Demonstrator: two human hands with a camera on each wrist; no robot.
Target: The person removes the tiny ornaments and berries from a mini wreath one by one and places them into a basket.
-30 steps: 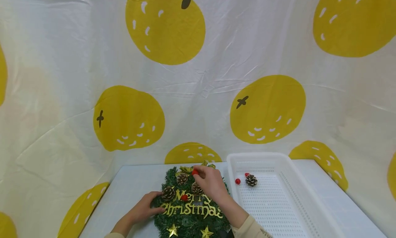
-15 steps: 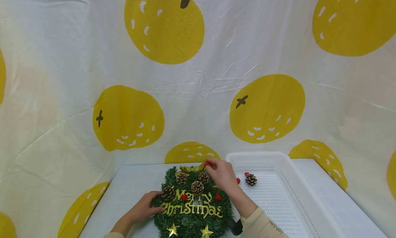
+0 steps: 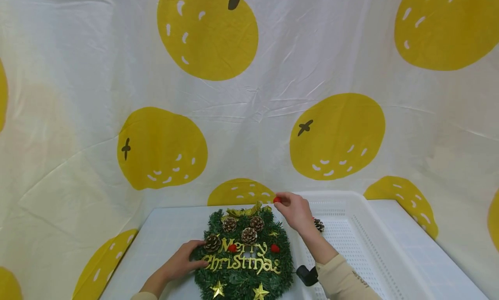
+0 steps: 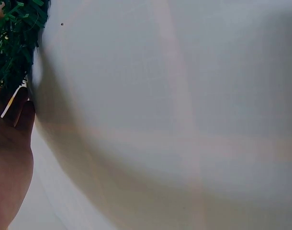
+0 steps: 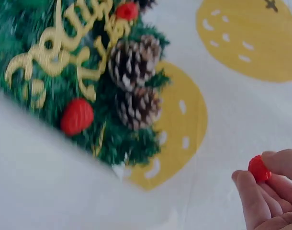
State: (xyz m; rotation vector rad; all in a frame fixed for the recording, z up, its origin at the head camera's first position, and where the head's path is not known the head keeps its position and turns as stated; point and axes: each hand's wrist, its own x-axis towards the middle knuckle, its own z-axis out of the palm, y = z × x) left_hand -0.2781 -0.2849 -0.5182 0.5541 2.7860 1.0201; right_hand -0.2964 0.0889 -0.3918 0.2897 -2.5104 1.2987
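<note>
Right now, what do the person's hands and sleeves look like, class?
The left hand and right hand are bare, with no gloves in sight. Both sleeves are beige; the right one bears dark lettering, too small to read. A black device juts out beside the right cuff; how it is attached is hidden.

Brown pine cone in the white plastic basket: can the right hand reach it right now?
Likely yes: the brown pine cone lies in the open white plastic basket, near the right hand, which would probably need to release the small red berry it pinches.
</note>
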